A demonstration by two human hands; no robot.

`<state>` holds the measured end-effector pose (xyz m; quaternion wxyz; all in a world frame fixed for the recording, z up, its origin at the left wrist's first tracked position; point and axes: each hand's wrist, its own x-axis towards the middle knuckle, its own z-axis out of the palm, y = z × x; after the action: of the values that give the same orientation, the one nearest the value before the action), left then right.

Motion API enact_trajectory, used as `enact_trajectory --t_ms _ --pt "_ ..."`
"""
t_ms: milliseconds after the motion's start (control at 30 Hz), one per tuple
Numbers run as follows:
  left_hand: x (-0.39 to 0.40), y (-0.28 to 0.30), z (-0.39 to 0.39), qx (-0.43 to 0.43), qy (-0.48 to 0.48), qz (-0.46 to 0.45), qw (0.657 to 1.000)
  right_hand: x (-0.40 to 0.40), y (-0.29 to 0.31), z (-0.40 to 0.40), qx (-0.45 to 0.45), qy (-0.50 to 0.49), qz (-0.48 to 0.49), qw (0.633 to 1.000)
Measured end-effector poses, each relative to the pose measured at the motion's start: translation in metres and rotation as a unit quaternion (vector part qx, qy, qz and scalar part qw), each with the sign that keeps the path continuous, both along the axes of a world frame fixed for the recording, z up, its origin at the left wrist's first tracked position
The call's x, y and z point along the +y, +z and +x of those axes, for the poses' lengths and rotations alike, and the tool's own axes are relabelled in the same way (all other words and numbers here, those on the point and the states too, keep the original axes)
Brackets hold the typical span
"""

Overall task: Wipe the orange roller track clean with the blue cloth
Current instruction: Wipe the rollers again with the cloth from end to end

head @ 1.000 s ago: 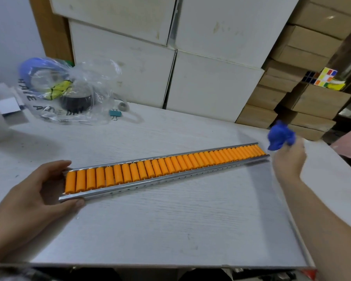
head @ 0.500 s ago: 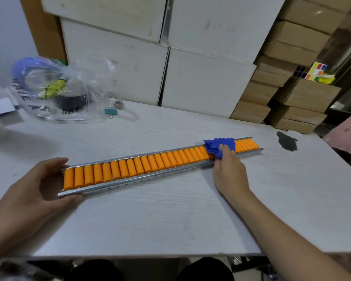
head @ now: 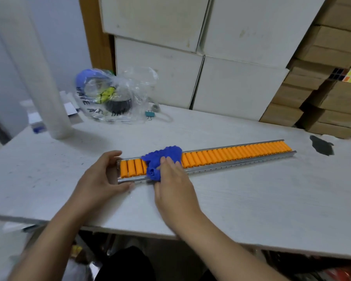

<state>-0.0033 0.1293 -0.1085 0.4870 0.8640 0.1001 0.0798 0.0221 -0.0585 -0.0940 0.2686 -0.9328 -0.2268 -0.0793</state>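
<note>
A long roller track (head: 231,157) of orange rollers in a silver metal channel lies across the white table, running from the near left to the far right. My left hand (head: 101,177) grips its left end, thumb on the far rail and fingers under the near rail. My right hand (head: 172,179) presses a crumpled blue cloth (head: 160,161) onto the rollers close to that left end. The cloth covers several rollers and hangs over the near rail.
A clear plastic bag (head: 114,96) with tape rolls sits at the back left beside a small teal binder clip (head: 150,114). A white tube (head: 47,78) stands at the left. White and brown boxes (head: 241,88) line the back. A dark stain (head: 321,146) marks the table's right side.
My right hand brought the blue cloth down from beyond the track's right end onto the rollers and slid it leftward almost to my left hand. The left hand kept its hold.
</note>
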Motion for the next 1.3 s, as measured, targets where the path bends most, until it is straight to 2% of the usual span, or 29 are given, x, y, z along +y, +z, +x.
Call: enact_trajectory --t_ms 100,167,200,233,267,300,333,367,400,467,533,600,667,733,800,867,967,1067,1300 --pt "0.002 0.003 -0.003 0.005 0.007 -0.004 1.0 0.042 0.003 -0.018 0.017 0.079 0.015 0.997" --pt "0.0 0.005 -0.004 0.013 0.004 0.004 1.0 0.058 0.013 -0.019 0.105 0.099 0.084 0.986" --pt "-0.001 0.006 -0.003 0.021 0.006 0.001 1.0 0.059 0.02 -0.016 0.178 0.1 0.151 0.967" --pt "-0.002 0.008 -0.002 0.032 0.01 -0.005 0.999 0.055 0.026 -0.011 0.259 0.097 0.253 0.927" --pt "-0.002 0.009 -0.001 0.042 0.013 -0.011 0.999 0.048 0.032 -0.006 0.33 0.085 0.366 0.866" --pt "-0.003 0.01 -0.001 0.047 0.012 -0.011 0.999 0.036 0.037 0.001 0.379 0.059 0.467 0.797" --pt "-0.002 0.009 -0.001 0.046 0.012 -0.004 0.999 0.018 0.04 0.009 0.387 0.02 0.543 0.745" --pt "-0.002 0.007 -0.002 0.042 0.014 0.004 0.999 -0.005 0.041 0.021 0.365 -0.025 0.591 0.719" --pt "-0.003 0.005 -0.004 0.038 0.017 0.0 0.999 -0.03 0.043 0.032 0.318 -0.07 0.617 0.716" --pt "-0.003 0.003 -0.006 0.041 0.025 -0.021 0.999 -0.083 0.047 0.059 0.191 -0.164 0.619 0.744" --pt "-0.003 0.001 -0.005 0.042 0.025 -0.034 0.998 -0.131 0.054 0.082 0.061 -0.276 0.549 0.786" --pt "-0.003 0.0 -0.004 0.039 0.02 -0.037 0.998 -0.175 0.059 0.102 -0.054 -0.369 0.48 0.794" --pt "-0.001 -0.003 -0.003 0.036 0.015 -0.034 0.999 -0.214 0.054 0.125 -0.104 -0.409 0.434 0.796" --pt "0.0 -0.005 -0.004 0.035 0.011 -0.034 0.999 -0.244 0.042 0.148 -0.082 -0.44 0.357 0.82" --pt "0.001 -0.006 -0.003 0.035 0.015 -0.033 0.999 -0.262 0.025 0.166 -0.018 -0.465 0.245 0.85" --pt "0.001 -0.005 -0.003 0.032 0.015 -0.026 0.999 -0.266 0.009 0.173 0.032 -0.452 0.146 0.879" --pt "-0.001 -0.003 -0.002 0.027 0.013 -0.022 0.999 -0.259 -0.009 0.175 0.003 -0.413 0.045 0.91" --pt "0.0 -0.004 -0.002 0.026 0.012 -0.024 0.999 -0.239 -0.012 0.165 -0.01 -0.384 -0.008 0.923" --pt "0.0 -0.003 0.0 0.009 0.011 0.028 0.999 -0.15 -0.006 0.111 -0.048 -0.268 -0.03 0.962"
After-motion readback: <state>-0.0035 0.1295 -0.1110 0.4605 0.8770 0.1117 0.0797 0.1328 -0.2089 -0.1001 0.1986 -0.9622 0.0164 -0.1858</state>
